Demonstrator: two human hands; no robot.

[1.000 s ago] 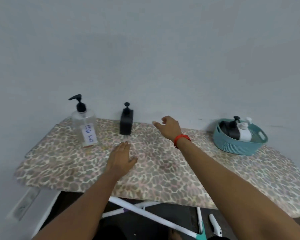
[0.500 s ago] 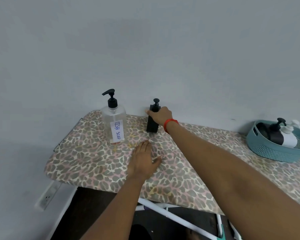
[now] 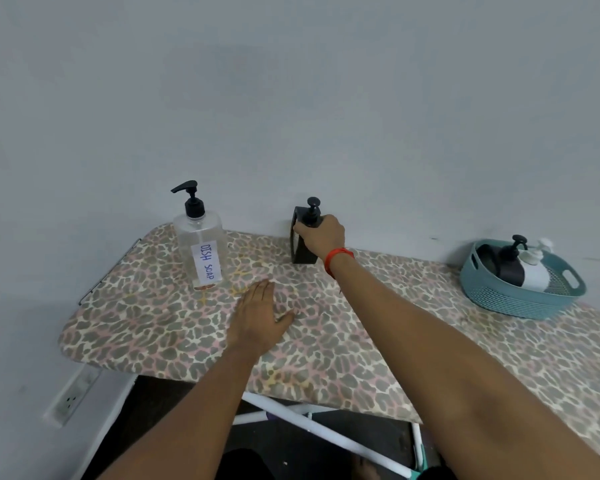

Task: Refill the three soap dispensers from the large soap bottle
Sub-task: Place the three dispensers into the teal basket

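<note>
A large clear bottle (image 3: 201, 249) with a black pump and a "DISH SOAP" label stands at the back left of the leopard-print board (image 3: 153, 323). To its right, against the wall, stands a black square dispenser (image 3: 302, 252). My right hand (image 3: 321, 235) grips its top, just below the pump head. My left hand (image 3: 258, 318) rests flat on the board in front of the clear bottle, fingers straight. Two more dispensers, one black (image 3: 501, 266) and one white (image 3: 534, 273), lie in a teal basket (image 3: 510, 299) at the right.
A grey wall runs right behind the board. White folding legs (image 3: 323, 431) show under the board's front edge. A wall socket (image 3: 71, 396) sits low on the left. The board's left end is rounded and narrow.
My right hand reached left to the black dispenser and took hold of its top. The view swung left, so the basket slid to the right. My left hand stayed flat on the board.
</note>
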